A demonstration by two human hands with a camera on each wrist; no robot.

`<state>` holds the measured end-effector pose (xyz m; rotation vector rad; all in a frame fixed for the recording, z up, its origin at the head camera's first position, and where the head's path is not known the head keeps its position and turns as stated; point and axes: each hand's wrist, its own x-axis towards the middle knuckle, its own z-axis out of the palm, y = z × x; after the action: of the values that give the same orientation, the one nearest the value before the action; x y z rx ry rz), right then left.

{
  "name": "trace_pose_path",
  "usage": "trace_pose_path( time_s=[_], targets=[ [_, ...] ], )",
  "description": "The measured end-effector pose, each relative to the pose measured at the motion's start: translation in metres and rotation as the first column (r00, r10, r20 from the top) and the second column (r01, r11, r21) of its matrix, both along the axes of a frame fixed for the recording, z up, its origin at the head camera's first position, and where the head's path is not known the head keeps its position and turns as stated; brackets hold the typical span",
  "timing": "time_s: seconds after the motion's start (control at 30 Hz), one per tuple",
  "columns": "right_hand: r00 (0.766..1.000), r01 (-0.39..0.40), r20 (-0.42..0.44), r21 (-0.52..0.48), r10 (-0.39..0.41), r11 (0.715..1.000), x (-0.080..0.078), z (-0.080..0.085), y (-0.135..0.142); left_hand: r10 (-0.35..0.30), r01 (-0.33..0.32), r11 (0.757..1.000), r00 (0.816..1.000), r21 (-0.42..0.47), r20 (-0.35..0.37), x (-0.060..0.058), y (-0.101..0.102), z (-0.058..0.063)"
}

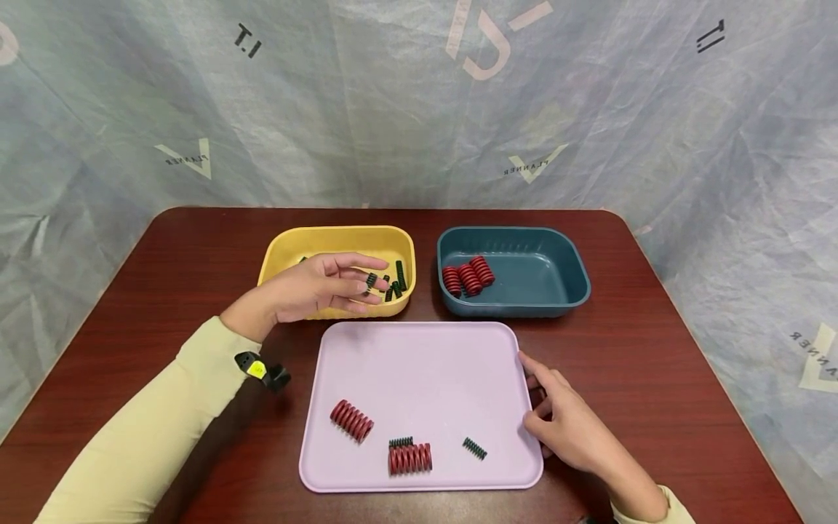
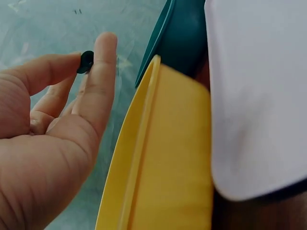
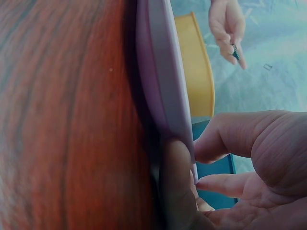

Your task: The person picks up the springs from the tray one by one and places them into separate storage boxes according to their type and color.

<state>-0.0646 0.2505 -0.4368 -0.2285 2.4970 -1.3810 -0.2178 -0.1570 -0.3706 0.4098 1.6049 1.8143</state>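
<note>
My left hand point(image 1: 321, 285) is above the yellow bin point(image 1: 340, 234), pinching a small dark green spring point(image 1: 371, 281) between thumb and fingers. The left wrist view shows that spring point(image 2: 86, 62) end-on at the thumb tip. At the right edge of the lilac tray point(image 1: 419, 364), my right hand point(image 1: 563, 418) grips the rim, thumb on top and fingers at the side. On the tray lie two large red springs, one at the left point(image 1: 351, 421) and one at the front point(image 1: 410, 459). A small green spring point(image 1: 401, 442) lies just behind the front one; another green spring point(image 1: 474, 448) lies to its right.
Several green springs point(image 1: 401, 276) lie inside the yellow bin. The blue bin point(image 1: 543, 306) beside it holds three red springs point(image 1: 469, 278) at its left end. Both bins stand behind the tray on a dark red wooden table point(image 1: 641, 349); a printed sheet point(image 1: 393, 109) hangs behind.
</note>
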Motion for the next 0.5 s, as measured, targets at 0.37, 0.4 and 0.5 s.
trace_pose_path(
  time_s=[0.37,0.4,0.5],
  targets=[
    [1.0,0.009,0.009,0.012,-0.009,1.0,0.0,-0.001,0.0,0.044,-0.043,0.998,0.999,-0.042,0.024,-0.036,-0.015,0.001],
    [1.0,0.009,0.009,0.013,-0.009,1.0,0.0,-0.001,0.0,0.048,-0.047,0.998,0.999,-0.052,0.025,-0.039,-0.017,0.002],
    [1.0,0.007,0.009,0.012,-0.007,1.0,-0.001,-0.001,0.0,0.057,-0.054,0.995,0.998,-0.079,0.039,-0.049,-0.02,0.005]
  ],
)
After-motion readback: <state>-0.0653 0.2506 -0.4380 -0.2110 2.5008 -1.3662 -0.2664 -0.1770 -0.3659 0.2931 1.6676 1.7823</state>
